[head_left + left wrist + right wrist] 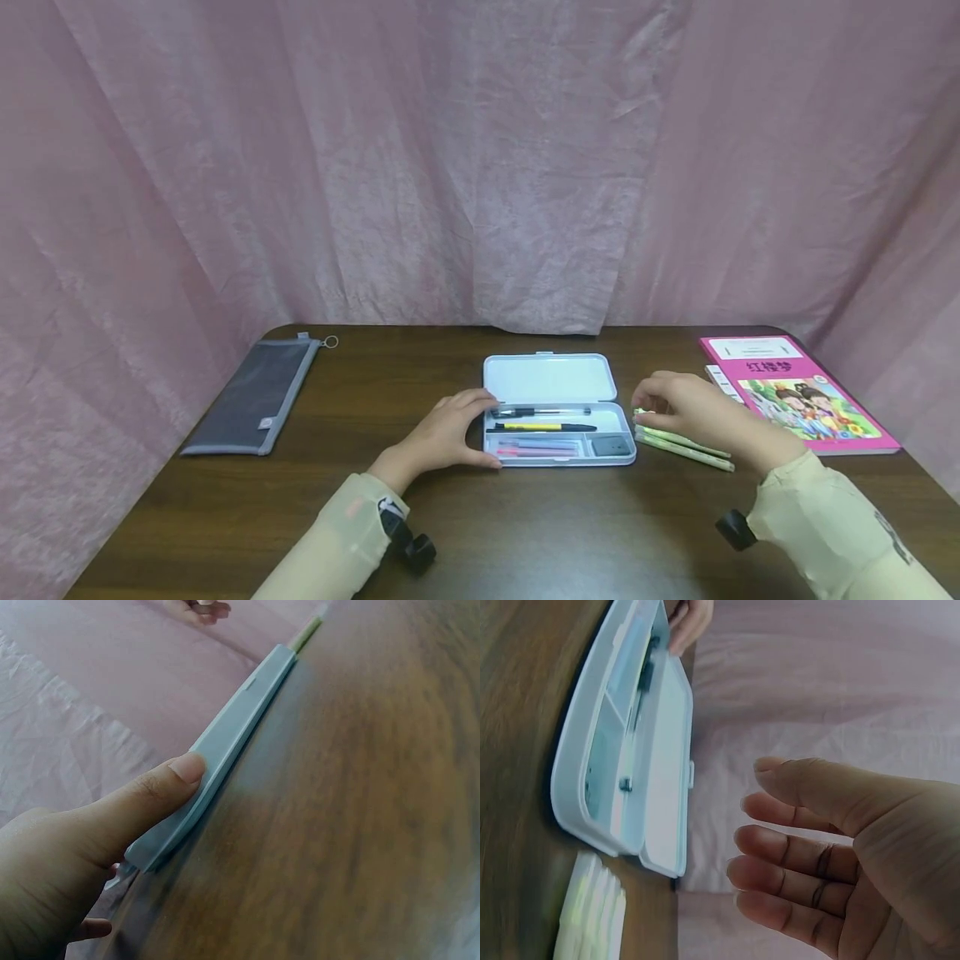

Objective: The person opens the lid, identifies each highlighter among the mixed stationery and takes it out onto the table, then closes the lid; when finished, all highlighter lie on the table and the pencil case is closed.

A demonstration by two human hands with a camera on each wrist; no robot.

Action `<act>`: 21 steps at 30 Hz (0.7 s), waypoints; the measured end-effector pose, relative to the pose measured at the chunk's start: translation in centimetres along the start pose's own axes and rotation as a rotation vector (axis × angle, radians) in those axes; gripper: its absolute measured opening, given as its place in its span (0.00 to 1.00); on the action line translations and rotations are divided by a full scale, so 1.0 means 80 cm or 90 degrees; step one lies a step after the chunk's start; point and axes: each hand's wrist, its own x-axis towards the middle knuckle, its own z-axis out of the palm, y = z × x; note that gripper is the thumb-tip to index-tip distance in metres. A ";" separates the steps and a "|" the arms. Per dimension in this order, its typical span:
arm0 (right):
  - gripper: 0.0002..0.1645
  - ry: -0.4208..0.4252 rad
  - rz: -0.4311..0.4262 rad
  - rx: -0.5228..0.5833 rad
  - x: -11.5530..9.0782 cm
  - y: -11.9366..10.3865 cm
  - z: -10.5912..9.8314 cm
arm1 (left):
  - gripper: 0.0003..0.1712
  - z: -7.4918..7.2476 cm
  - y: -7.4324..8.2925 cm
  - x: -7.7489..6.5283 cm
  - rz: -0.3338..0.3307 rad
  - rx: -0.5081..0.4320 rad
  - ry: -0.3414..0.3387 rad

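Note:
A light blue pencil case point(551, 408) stands with its lid raised at the middle of the table. Inside lie a black pen point(536, 412), a yellow-and-black pen point(543, 427), several thin pink and blue sticks point(536, 448) and a dark grey block point(611, 446). My left hand point(452, 432) grips the case's left end, its thumb point(169, 784) pressed on the front wall. Several pale green pens point(686, 450) lie side by side just right of the case. Over them hovers my right hand point(686, 408), fingers loosely bent and holding nothing in the right wrist view.
A grey zippered pouch point(251, 396) lies at the table's left side. At the right edge is a pink book point(802, 392) with a picture cover, and a white item point(722, 382) shows from beneath its left side. Pink curtains point(480, 167) hang behind the brown table point(540, 533).

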 end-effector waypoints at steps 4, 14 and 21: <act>0.08 -0.020 -0.009 0.008 0.010 -0.006 0.007 | 0.50 -0.001 0.000 0.000 -0.001 0.001 -0.001; 0.08 -0.057 -0.050 0.017 0.034 -0.025 0.041 | 0.51 0.000 0.000 0.000 -0.002 0.004 0.000; 0.06 -0.080 -0.061 0.033 0.045 -0.039 0.062 | 0.50 -0.001 0.000 0.000 -0.014 0.000 -0.014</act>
